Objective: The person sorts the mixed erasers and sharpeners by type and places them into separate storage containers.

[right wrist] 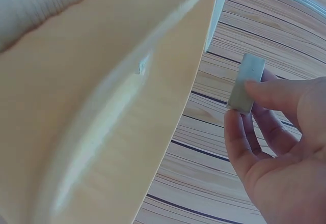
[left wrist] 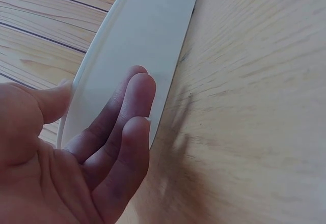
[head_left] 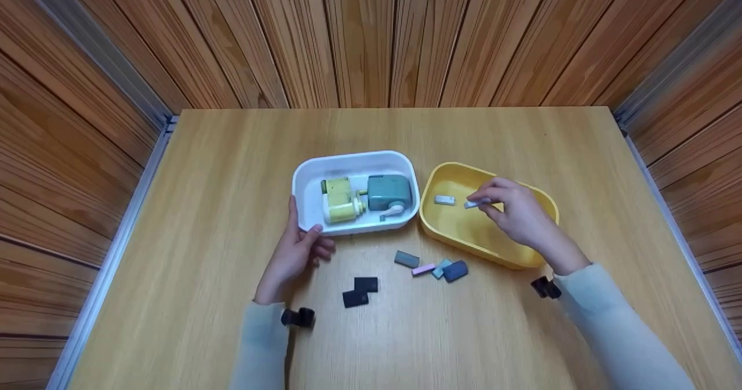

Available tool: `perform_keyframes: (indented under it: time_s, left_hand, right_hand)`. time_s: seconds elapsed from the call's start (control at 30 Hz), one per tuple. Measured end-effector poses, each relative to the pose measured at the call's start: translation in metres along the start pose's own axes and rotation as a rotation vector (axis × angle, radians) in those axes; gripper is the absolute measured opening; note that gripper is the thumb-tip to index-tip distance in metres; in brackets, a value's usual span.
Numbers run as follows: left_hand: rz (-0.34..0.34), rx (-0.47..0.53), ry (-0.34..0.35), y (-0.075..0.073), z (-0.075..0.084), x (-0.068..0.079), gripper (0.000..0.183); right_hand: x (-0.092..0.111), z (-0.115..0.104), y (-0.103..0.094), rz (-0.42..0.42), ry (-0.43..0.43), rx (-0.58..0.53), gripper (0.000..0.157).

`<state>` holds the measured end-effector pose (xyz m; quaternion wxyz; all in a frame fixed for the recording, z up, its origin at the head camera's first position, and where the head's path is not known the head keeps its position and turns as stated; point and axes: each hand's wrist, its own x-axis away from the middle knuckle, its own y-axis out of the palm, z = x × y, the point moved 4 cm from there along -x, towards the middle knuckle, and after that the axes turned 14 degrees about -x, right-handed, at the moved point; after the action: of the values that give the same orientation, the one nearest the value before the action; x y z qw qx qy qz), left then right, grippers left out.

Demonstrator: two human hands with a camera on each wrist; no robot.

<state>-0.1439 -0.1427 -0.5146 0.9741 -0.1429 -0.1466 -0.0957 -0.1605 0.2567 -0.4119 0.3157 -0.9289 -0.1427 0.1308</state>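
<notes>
My left hand (head_left: 293, 254) holds the near-left corner of a white tray (head_left: 304, 172), its thumb at the rim. In the left wrist view, several fingers curl against the outer wall. The tray contains a yellow-green and white device (head_left: 342, 200) and a teal box-shaped device (head_left: 388, 192) with a small white arm. Over a yellow tray (head_left: 553, 204), my right hand (head_left: 516, 210) pinches a small pale grey block (right wrist: 247, 84) between thumb and fingers. Another pale block (head_left: 444, 200) lies inside the yellow tray.
In front of the trays lie a grey-green block (head_left: 407, 258), a pink stick-like block (head_left: 423, 270), a light blue piece (head_left: 440, 269) and a dark blue block (head_left: 455, 271). Two black flat pieces (head_left: 366, 284) overlap nearby. Wooden panels (head_left: 371, 42) enclose the table's back and sides.
</notes>
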Motion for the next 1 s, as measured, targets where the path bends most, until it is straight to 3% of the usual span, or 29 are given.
perform_keyframes:
  time_s: [0.53, 1.0]
  left_hand:
    - [0.006, 0.007, -0.010, -0.001, -0.001, 0.001, 0.078]
    - [0.000, -0.008, -0.008, 0.000, 0.001, 0.001, 0.079]
  right_hand:
    - [-0.044, 0.019, -0.001, -0.110, 0.069, -0.025, 0.022]
    - [-0.069, 0.050, 0.004, -0.077, 0.124, -0.068, 0.021]
